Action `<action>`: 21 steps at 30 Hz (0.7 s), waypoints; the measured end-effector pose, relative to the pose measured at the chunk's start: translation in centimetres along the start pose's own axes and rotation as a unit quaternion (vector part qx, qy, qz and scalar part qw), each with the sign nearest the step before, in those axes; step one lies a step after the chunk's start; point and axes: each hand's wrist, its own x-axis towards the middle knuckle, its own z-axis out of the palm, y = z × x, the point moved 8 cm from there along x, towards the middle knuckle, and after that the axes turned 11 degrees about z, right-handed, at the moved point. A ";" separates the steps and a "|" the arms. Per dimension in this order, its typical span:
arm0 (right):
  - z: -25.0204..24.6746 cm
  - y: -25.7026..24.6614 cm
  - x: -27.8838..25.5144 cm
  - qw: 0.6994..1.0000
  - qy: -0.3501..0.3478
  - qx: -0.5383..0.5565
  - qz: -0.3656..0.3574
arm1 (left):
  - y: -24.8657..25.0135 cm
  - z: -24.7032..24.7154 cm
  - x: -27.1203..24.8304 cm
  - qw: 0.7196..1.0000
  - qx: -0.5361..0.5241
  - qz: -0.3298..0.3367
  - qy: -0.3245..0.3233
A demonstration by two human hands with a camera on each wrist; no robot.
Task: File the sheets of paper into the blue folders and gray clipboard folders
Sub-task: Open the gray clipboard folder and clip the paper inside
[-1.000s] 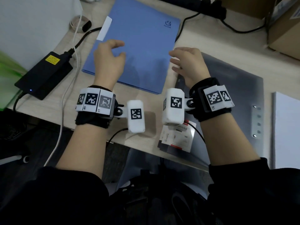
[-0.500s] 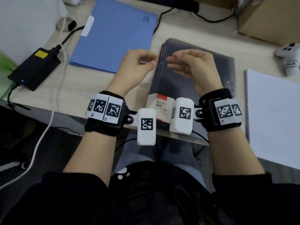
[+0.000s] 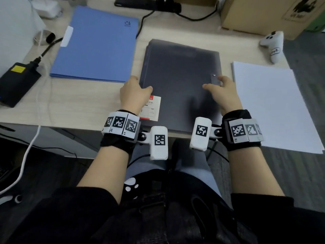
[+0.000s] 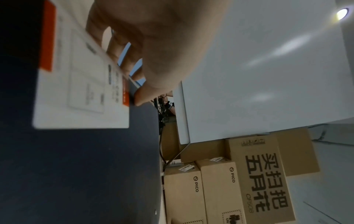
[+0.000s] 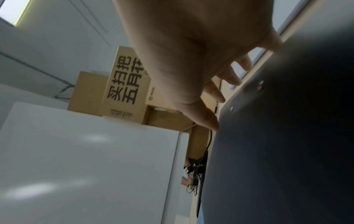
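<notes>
A closed gray clipboard folder (image 3: 181, 71) lies flat in the middle of the desk, with a white and red label (image 3: 151, 108) at its near left corner. My left hand (image 3: 135, 92) grips its left edge, thumb on the cover and fingers (image 4: 122, 50) curled past the edge. My right hand (image 3: 221, 90) rests at the right edge with fingers (image 5: 229, 77) spread and the thumb on the cover (image 5: 277, 136). A closed blue folder (image 3: 98, 44) lies to the left. A stack of white sheets (image 3: 270, 106) lies to the right.
A black power adapter (image 3: 15, 81) and a white cable (image 3: 29, 147) sit at the left edge of the desk. A power strip (image 3: 147, 4) and a cardboard box (image 3: 263, 13) stand at the back. A white plush toy (image 3: 274, 44) lies at the back right.
Both hands were close together above the gray folder's far left part. They have since spread apart and come down onto its left and right edges.
</notes>
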 end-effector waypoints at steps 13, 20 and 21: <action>-2.6 2.7 -0.6 0.992 0.005 0.120 0.031 | 0.3 0.7 -0.9 0.972 -0.221 -0.054 0.056; -6.2 2.0 -1.1 0.986 0.055 0.157 -0.006 | 2.1 2.1 -1.7 0.943 -0.322 -0.065 0.058; -6.9 2.0 -1.1 0.985 0.063 0.163 -0.008 | 2.4 2.6 -1.7 0.942 -0.325 -0.068 0.054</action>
